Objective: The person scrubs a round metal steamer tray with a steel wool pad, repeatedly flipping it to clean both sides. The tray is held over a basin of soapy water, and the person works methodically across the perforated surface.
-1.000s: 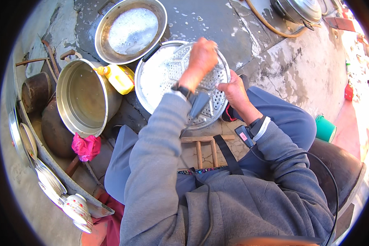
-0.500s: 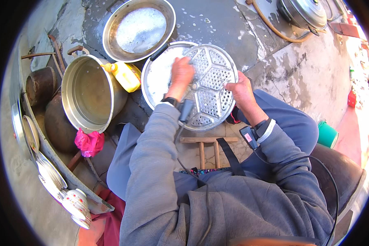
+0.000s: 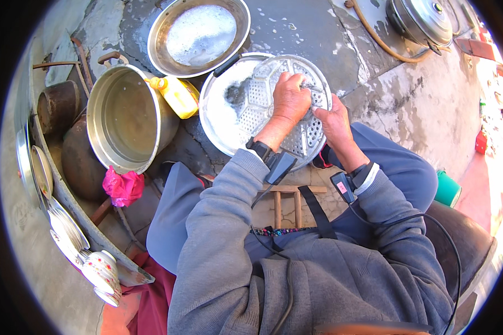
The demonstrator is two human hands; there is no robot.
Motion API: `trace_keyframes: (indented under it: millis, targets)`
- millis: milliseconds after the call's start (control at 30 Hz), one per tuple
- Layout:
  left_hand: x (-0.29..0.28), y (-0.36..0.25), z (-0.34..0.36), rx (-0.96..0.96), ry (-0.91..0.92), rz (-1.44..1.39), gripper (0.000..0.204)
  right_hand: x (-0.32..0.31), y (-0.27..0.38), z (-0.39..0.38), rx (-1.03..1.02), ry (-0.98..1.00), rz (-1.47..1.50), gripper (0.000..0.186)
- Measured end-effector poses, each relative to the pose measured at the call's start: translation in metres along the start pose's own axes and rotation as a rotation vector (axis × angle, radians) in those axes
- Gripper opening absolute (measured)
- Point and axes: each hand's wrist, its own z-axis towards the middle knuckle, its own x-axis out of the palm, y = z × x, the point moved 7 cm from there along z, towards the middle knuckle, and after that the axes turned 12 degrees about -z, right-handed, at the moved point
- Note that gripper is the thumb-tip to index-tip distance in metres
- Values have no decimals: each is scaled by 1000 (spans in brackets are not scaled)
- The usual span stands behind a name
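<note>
A round metal steamer plate (image 3: 257, 92) with wedge-shaped groups of holes lies tilted over a wide basin of white suds (image 3: 218, 120). My right hand (image 3: 335, 125) grips the plate's right edge, thumb on top. Closed and pressed down, my left hand (image 3: 292, 100) is on the upper right part of the plate. What its fingers hold is mostly hidden; a bit of grey shows by the fingertips. Left of the plate, a dark patch breaks the foam.
Beyond the basin is a foamy pan (image 3: 153, 42). To the left stand a deep pot of water (image 3: 95, 120), a yellow bottle (image 3: 179, 99), a crumpled pink bag (image 3: 123, 187) and stacked bowls (image 3: 101, 271). A lidded pot (image 3: 419, 22), a hose (image 3: 369, 36) and a green bucket (image 3: 447, 188) are on the right.
My left hand has moved right, from the plate's left side to its upper right. A dark gap now shows in the foam. My right hand keeps its hold on the edge.
</note>
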Motion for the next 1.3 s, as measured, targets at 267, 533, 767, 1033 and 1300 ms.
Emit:
trace_keyframes:
  millis: [267,533,767,1033,1300]
  targets:
    - [-82,108,-16,-410,9,358,36,3,-1,-1,1,18,46,30]
    - [-13,-28,-53,122,-10,-20,23,-2,-3,-3,8,-47,48,32]
    - [-70,60,-63,-254,-22,216,28,-4,3,-7,-43,-32,-7,37]
    - [-121,172,-89,-678,-66,359,31,-1,4,-16,-132,-99,-33,25]
    - [-31,-8,-54,-64,-212,-50,29,7,-5,-20,-164,-100,67,22]
